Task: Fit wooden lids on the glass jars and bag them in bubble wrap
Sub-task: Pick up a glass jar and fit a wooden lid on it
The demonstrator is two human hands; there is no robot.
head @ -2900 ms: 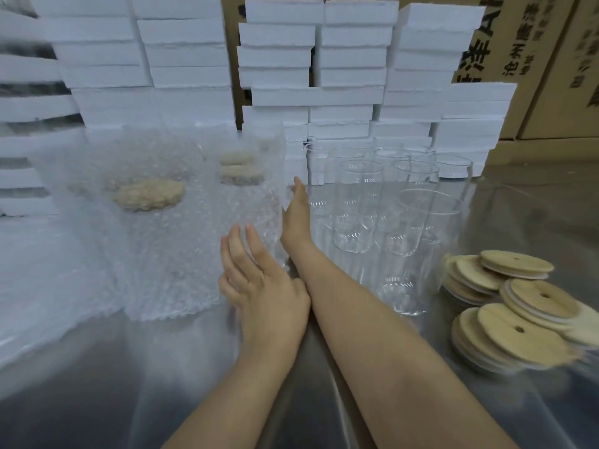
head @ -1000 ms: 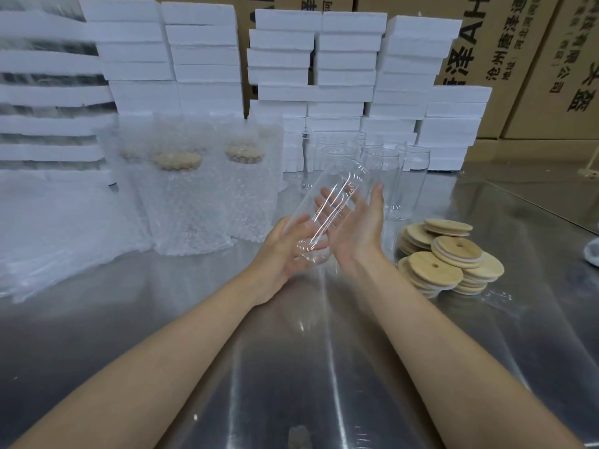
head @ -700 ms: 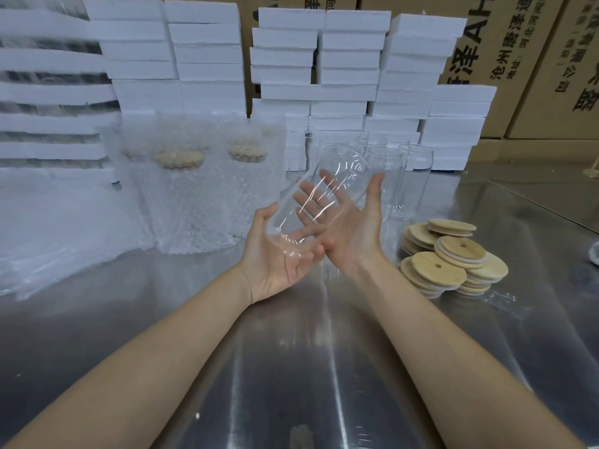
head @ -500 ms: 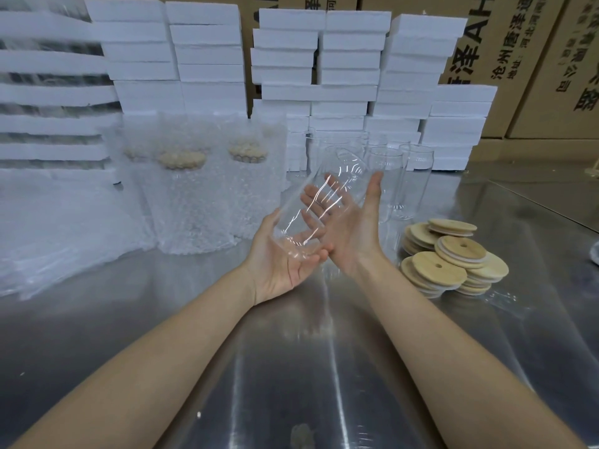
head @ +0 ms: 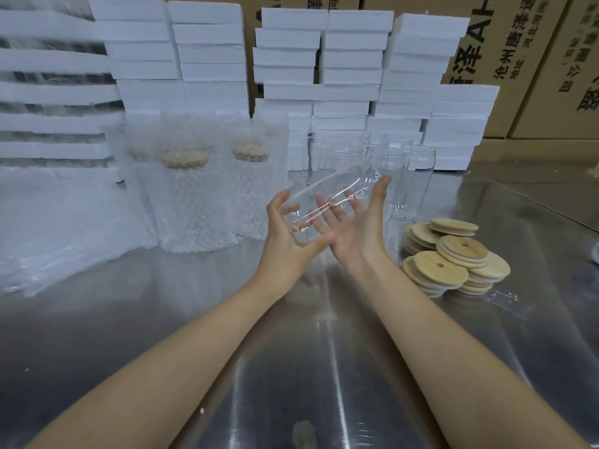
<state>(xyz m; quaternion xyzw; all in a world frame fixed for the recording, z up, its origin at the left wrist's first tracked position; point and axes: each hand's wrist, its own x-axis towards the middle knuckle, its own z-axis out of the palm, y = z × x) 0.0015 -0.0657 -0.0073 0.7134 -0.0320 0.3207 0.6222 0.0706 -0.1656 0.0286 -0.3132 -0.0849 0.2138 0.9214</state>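
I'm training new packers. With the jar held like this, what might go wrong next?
The glass jar is tilted above the metal table; the left hand grips only its base, the right hand lies open against it, so it might slip and break. The empty jars stand close behind; a swing could knock them. The lid stacks sit unevenly and may topple.

A glass jar hangs tilted above the table, its base gripped by the left hand and its side resting on the flat right hand. Wooden lids lie right of it, bubble-wrapped jars stand left, and empty jars stand behind.
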